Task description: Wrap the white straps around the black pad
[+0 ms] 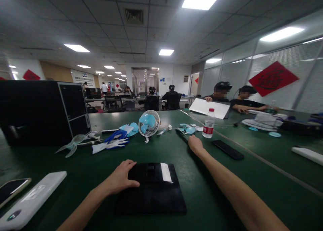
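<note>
Left fingers (129, 163) are spread wide, thumb apart, resting on the far-left corner of the black panel (151, 200), which lies flat on the green surface (164, 152), just right of and nearer than that hand. Right hand (196, 145) is reaching out, curled at a thin dark strip (182, 134); can't tell if the fingers hold it or just touch it.

Risks, my read: panel looks glossy and only one corner is covered, so a sideways push would probably skid or spin it. Dragging the strip back over it could scratch the gloss. Bottle (208, 125) stands upright just right of the right fingers; a wrist swing that way could tip it. Small fan (149, 123) sits left of those fingers, with loose blue pieces (188, 128) just beyond them; a careless sweep could scatter these.

Containers: bottle is clear with red cap on; fill level not readable. Computer case (75, 106), well left of and beyond the left fingers, looks closed, contents hidden.
</note>
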{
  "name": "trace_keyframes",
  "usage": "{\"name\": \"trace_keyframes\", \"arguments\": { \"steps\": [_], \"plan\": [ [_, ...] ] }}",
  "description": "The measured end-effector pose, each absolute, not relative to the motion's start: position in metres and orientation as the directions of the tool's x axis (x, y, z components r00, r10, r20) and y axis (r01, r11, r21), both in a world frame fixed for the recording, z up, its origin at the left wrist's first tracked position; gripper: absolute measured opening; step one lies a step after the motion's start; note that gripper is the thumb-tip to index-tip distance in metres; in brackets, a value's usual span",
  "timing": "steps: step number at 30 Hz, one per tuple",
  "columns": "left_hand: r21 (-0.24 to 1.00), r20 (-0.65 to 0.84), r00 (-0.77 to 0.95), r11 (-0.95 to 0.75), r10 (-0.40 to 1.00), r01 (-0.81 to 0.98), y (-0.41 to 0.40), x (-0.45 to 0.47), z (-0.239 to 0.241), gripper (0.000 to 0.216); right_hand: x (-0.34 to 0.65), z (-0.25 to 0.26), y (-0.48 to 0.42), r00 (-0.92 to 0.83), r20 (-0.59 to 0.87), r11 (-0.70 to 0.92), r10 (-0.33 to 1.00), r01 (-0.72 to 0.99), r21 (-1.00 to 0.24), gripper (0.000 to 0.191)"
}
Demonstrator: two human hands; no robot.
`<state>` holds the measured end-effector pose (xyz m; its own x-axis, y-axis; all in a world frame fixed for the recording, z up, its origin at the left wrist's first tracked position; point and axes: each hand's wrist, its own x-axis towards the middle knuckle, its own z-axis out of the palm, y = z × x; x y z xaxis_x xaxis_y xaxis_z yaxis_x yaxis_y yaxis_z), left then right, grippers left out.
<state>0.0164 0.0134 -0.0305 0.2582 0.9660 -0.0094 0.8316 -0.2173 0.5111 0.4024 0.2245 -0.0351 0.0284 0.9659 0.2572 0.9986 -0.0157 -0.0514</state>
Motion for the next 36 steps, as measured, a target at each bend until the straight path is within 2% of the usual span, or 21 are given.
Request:
{"name": "trace_keyframes", "arguments": {
  "steps": [10,16,18,20,23,26,30,36],
  "plan": [
    [0.499,-0.02,0.235,-0.194,0.972,0.845,0.012,0.015,-0.032,0.094,0.418,-0.006,0.207,0.066,0.418,-0.014,0.906,0.992,-0.126,0.038],
    [0.516,0.035,0.244,-0.226,0.969,0.826,0.015,0.011,-0.036,0.087,0.419,0.008,0.166,-0.05,0.497,0.194,0.867,0.951,-0.242,0.031],
    [0.523,0.119,0.199,-0.232,0.973,0.821,0.015,0.012,-0.032,0.077,0.416,0.013,0.147,-0.132,0.491,0.305,0.861,0.907,-0.291,0.03],
    [0.518,0.264,0.121,-0.246,0.957,0.819,0.016,0.012,-0.027,0.062,0.41,0.018,0.128,-0.231,0.465,0.418,0.855,0.837,-0.353,0.031],
    [0.484,0.504,-0.003,-0.28,0.864,0.829,0.015,0.01,-0.016,0.049,0.395,0.026,0.103,-0.352,0.404,0.524,0.844,0.704,-0.481,0.034],
    [0.457,0.66,-0.081,-0.313,0.747,0.832,0.011,0.008,-0.005,0.046,0.374,0.032,0.082,-0.458,0.331,0.56,0.825,0.583,-0.589,0.036],
    [0.458,0.716,-0.1,-0.356,0.691,0.815,0.004,0.011,0.005,0.046,0.349,0.034,0.061,-0.6,0.249,0.598,0.76,0.496,-0.63,0.035],
    [0.501,0.643,-0.024,-0.396,0.765,0.77,-0.01,0.02,0.015,0.037,0.334,0.034,0.046,-0.666,0.214,0.616,0.715,0.454,-0.644,0.036]
  ]
}}
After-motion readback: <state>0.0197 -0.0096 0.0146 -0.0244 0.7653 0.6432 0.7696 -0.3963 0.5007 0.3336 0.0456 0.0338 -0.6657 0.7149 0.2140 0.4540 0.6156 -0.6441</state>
